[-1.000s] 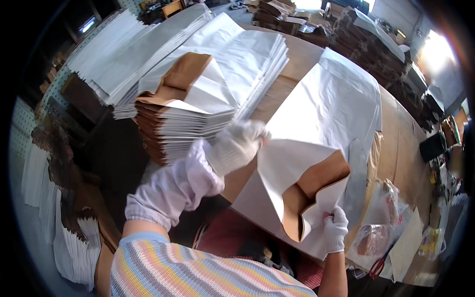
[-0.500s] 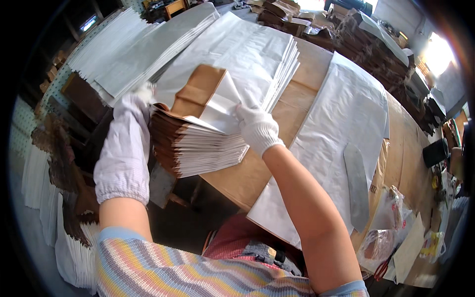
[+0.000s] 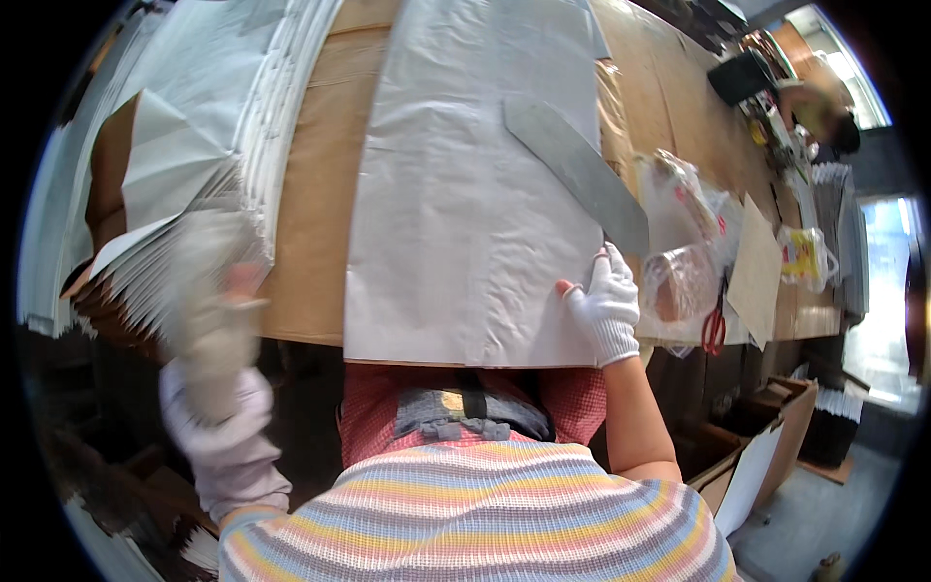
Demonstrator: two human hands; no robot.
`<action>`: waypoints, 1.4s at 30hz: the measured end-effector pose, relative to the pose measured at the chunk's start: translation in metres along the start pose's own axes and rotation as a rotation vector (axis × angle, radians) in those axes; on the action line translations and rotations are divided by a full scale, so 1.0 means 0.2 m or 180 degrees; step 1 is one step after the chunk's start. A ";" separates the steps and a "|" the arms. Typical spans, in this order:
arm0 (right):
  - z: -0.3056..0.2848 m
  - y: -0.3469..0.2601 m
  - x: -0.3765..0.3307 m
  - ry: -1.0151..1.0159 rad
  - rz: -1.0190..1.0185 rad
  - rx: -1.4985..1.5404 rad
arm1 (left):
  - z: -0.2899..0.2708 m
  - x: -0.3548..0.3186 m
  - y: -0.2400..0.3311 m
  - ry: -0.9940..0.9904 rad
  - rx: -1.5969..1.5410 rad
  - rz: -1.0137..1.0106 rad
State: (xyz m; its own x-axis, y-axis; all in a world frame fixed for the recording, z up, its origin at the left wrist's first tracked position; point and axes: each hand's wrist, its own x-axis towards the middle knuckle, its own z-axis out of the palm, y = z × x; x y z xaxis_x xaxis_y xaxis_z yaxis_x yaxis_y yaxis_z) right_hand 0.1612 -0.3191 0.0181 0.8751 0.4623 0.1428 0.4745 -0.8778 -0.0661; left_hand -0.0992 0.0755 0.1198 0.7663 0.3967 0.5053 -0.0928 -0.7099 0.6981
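Observation:
My right hand, in a white glove with bare thumb tip, lies at the right edge of a long white paper sheet. Its fingers are stretched out, thumb apart, with the fingertips at the lower end of a flat grey strip with slanted ends. Beside the near edge of a fanned stack of folded white paper with brown ends is my left hand. That glove is smeared by motion, so its fingers cannot be read. The stack rests at the table's left front.
More white paper layers lie at the far left on the brown-covered table. To the right are a clear plastic bag, red-handled scissors and a beige sheet. A cardboard box stands below the table's right front edge.
The view has swung right. My right hand has left the folded paper stack and come to the grey strip on the white sheet. My left hand has moved to the stack's near right side.

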 end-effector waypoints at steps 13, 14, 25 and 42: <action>0.02 0.22 0.09 0.0494 -0.0547 0.2935 | 0.71 0.05 -0.32 -0.1052 0.0744 0.0540; 0.02 0.22 0.09 0.1002 -0.1435 0.2137 | 0.67 0.06 -0.31 -0.1184 0.0911 0.0501; 0.09 0.32 0.08 0.0720 -0.2051 0.1171 | 0.55 0.01 -0.22 -0.1602 -0.1738 -0.2246; -0.02 0.16 0.21 -0.0866 0.0915 0.1983 | 0.83 -0.03 -0.20 -0.0329 0.2547 -0.1720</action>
State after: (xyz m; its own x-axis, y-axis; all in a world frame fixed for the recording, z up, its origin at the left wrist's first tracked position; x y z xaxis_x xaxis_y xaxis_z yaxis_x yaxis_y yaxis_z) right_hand 0.2128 -0.3275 0.0252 0.9272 0.3106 -0.2093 0.1178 -0.7723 -0.6243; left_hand 0.0043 0.0048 0.0047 0.6341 0.7597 0.1441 0.7188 -0.6478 0.2522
